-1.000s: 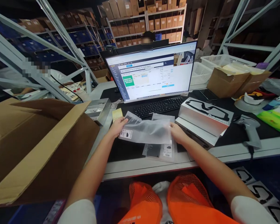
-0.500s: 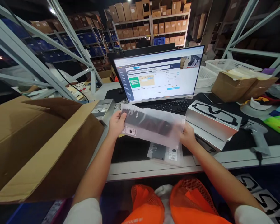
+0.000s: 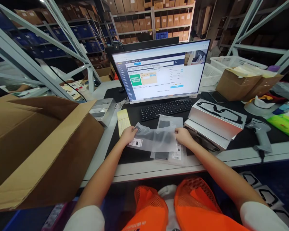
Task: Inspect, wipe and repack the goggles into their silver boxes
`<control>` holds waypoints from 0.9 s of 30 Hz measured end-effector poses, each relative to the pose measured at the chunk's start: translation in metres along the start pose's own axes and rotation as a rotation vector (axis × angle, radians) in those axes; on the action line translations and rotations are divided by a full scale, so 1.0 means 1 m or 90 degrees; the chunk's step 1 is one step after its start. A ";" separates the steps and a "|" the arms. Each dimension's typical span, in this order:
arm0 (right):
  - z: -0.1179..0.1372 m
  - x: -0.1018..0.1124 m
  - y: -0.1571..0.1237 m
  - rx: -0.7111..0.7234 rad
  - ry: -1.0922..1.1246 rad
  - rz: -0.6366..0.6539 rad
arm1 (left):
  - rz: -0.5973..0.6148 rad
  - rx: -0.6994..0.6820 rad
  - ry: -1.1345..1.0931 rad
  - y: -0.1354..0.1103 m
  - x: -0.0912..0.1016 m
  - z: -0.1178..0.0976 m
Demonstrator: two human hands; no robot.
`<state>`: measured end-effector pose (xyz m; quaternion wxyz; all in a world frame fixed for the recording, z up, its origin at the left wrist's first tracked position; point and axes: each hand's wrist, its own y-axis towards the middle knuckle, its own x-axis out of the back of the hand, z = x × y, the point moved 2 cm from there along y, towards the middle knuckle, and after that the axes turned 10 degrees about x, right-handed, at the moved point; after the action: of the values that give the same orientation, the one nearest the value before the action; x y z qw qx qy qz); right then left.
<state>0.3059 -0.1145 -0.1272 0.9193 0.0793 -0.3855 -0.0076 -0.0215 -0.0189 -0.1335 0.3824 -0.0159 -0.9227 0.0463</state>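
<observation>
A frosted plastic bag [image 3: 156, 139] with a dark item inside and a white label at its left end lies crosswise on the black desk mat, in front of the keyboard [image 3: 166, 108]. My left hand [image 3: 128, 134] pinches its left end and my right hand [image 3: 183, 136] grips its right end. Under it lies another frosted bag [image 3: 170, 122] pointing away from me, its barcode label [image 3: 176, 156] showing at the near end. A yellow paper slip [image 3: 123, 120] lies just left of my left hand.
A lit monitor [image 3: 159, 72] stands behind the keyboard. A large open cardboard box [image 3: 36, 141] fills the left side. A silver box [image 3: 214, 123] sits right of my right hand, with a grey barcode scanner [image 3: 261, 134] beyond it. Cardboard boxes [image 3: 245, 83] and white baskets stand at the back right.
Half a second ago both hands held the bag lifted and tilted toward me. It has come back down onto the mat, across the other bag.
</observation>
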 end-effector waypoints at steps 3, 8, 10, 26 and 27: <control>0.000 -0.005 0.002 0.003 -0.057 -0.014 | -0.070 -0.025 0.080 -0.002 0.002 -0.010; -0.005 -0.010 0.004 -0.006 -0.126 -0.027 | -0.067 -0.202 0.153 -0.034 -0.026 -0.057; -0.007 -0.012 0.005 -0.012 -0.141 -0.026 | 0.040 -0.358 0.205 -0.049 -0.052 -0.078; -0.006 -0.011 0.003 -0.080 -0.150 -0.061 | 0.259 -0.423 0.376 -0.053 -0.108 -0.073; -0.003 -0.008 0.000 -0.075 -0.150 -0.069 | 0.258 -0.422 0.376 -0.053 -0.108 -0.074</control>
<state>0.3023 -0.1136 -0.1355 0.8691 0.0443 -0.4845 -0.0893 0.1070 -0.0732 -0.1525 0.5856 -0.3288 -0.7179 -0.1832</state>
